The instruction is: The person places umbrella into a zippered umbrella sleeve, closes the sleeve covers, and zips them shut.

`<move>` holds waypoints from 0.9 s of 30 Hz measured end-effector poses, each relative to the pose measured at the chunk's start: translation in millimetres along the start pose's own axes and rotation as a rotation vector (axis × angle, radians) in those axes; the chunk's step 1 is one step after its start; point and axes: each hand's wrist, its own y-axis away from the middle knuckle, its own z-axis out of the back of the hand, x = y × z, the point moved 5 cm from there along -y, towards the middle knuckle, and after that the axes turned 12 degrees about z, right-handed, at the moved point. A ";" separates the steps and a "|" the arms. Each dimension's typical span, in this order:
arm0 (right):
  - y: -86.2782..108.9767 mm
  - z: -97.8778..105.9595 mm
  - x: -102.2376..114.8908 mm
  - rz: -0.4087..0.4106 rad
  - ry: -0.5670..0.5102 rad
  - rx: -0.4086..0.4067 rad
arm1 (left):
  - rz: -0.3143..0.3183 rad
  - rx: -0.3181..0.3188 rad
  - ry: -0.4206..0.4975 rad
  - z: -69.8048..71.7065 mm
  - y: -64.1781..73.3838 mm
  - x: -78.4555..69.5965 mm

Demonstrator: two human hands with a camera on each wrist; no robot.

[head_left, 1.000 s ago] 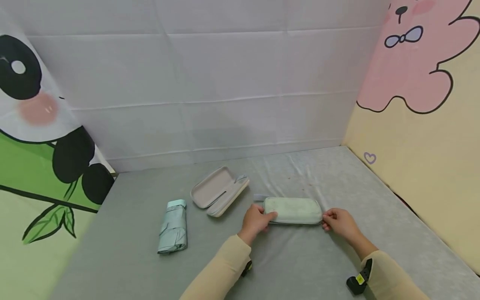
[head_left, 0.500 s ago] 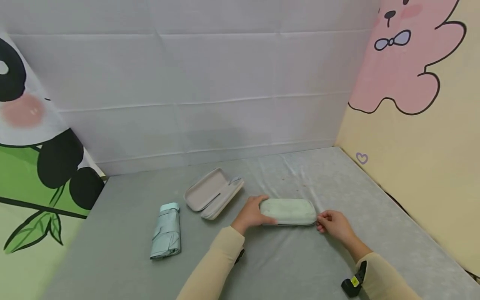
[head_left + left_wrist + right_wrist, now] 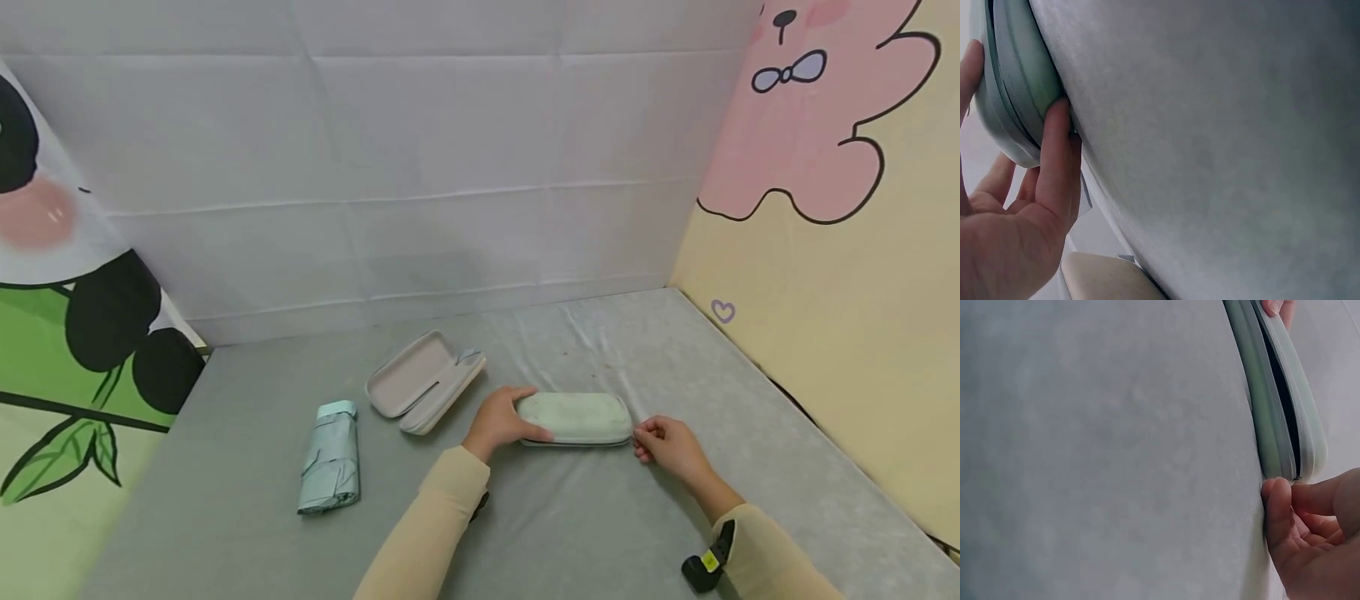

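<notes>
A pale green zip case (image 3: 576, 418) lies lengthwise on the grey cloth. My left hand (image 3: 501, 423) grips its left end, thumb along the near edge and fingers around the back corner. In the left wrist view the fingers (image 3: 1057, 150) press on the case's green side below the zip seam. At the right end my right hand (image 3: 671, 448) pinches the zipper pull, which the fingertips mostly hide. A dark gap runs along the seam up to those fingertips in the right wrist view, where the case (image 3: 1307, 419) stands partly unzipped.
Behind and left of my left hand sits an open beige case (image 3: 427, 383) with a grey lining. Farther left lies a rolled light-blue bundle (image 3: 330, 458). A pale curtain-like wall (image 3: 450, 167) closes the back, and a cream wall (image 3: 840, 333) bounds the right side.
My left hand has shifted from pinching the near left corner to spanning the case's whole left end, covering the grey strap there. The right hand stays at the right end.
</notes>
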 end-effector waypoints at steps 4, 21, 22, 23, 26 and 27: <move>2.3 0.4 2.5 -0.006 0.021 -0.018 | 0.030 -0.008 -0.001 -1.8 -2.4 1.6; 8.9 0.0 9.2 0.020 0.150 -0.052 | 0.076 -0.038 -0.003 -1.2 -2.0 0.8; 9.2 0.0 9.5 0.023 0.150 -0.051 | 0.078 -0.039 0.000 -1.2 -2.0 0.9; 9.4 0.0 9.8 0.026 0.152 -0.052 | 0.080 -0.039 0.002 -1.3 -2.0 1.0; 10.3 -0.3 11.2 0.033 0.153 -0.052 | 0.086 -0.040 0.009 -1.0 -2.0 1.1; 10.7 -0.4 12.0 0.036 0.155 -0.052 | 0.087 -0.041 0.010 -0.7 -1.9 1.1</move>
